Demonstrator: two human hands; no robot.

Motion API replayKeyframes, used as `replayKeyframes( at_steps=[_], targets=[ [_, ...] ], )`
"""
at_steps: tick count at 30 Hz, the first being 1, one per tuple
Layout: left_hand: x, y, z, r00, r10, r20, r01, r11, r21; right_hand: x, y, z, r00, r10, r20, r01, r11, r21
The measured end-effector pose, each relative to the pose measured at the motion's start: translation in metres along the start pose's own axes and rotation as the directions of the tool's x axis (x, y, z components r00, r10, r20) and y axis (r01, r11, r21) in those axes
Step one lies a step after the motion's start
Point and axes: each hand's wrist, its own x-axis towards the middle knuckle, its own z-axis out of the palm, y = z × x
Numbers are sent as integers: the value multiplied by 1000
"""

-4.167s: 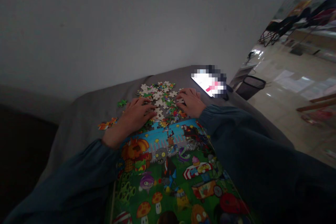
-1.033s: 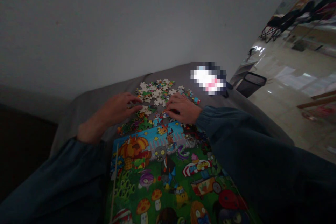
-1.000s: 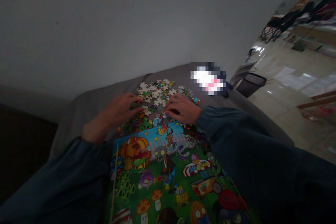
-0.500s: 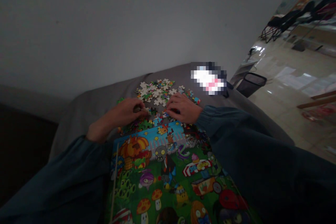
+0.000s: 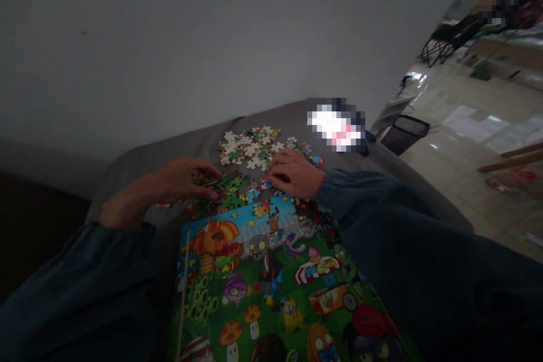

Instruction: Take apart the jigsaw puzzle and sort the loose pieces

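Observation:
My left hand (image 5: 180, 181) is over the left side of the colourful jigsaw pieces (image 5: 233, 189), its thumb and fingers apart in a wide curve. Between them, pieces show on the cloth. My right hand (image 5: 294, 172) rests at the right of the same pieces with its fingers bent and drawn together; whatever lies under the fingertips is hidden. Nearest me is a large picture board (image 5: 271, 277) printed with cartoon plants and zombies. Beyond both hands lies a loose pile of jigsaw pieces (image 5: 248, 147), many showing their pale backs.
Grey cloth (image 5: 136, 167) covers the surface under the pieces. A pixelated bright object (image 5: 337, 127) lies at the back right. Behind rises a plain wall (image 5: 212, 39). To the right, a dark bin (image 5: 405, 133) stands on the shiny tiled floor (image 5: 449, 130).
My left hand has moved left, away from the middle pieces, and its fingers have spread. My right hand has stayed almost where it was.

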Motion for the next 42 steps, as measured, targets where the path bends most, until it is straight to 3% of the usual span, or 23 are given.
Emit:
replayKeyframes(
  at_steps=[3, 5, 6, 7, 11, 17, 23, 30, 36, 42],
  targets=[
    [5, 11, 5, 983, 48, -175, -35, 996, 79, 0, 0, 0, 998, 69, -5, -69, 997, -46],
    [13, 24, 21, 944, 152, -293, -109, 981, 160, 0, -1, 0, 992, 124, 10, -123, 989, -86],
    [17, 31, 31, 930, 210, -300, -156, 968, 195, -1, -1, 0, 989, 147, 28, -143, 984, -108],
    [21, 37, 41, 935, 247, -256, -189, 954, 231, -1, -1, 1, 985, 167, 49, -159, 978, -132],
    [25, 50, 68, 985, 161, -60, -137, 946, 292, -2, -2, 2, 963, 258, 78, -235, 945, -226],
    [21, 48, 56, 978, 174, -114, -132, 941, 312, -1, -3, 0, 944, 331, 8, -316, 907, -279],
    [25, 47, 56, 951, 239, -194, -171, 934, 314, -1, -5, 4, 977, 177, 120, -150, 967, -206],
    [29, 38, 61, 927, 321, -195, -274, 932, 236, 2, -1, 7, 992, 31, 118, -25, 998, -51],
    [28, 46, 58, 925, 277, -258, -253, 959, 124, 4, -1, 5, 994, 60, 93, -69, 993, 99],
    [29, 45, 56, 896, 319, -309, -270, 944, 192, 5, 2, 5, 995, 101, -1, -98, 962, 255]
  ],
)
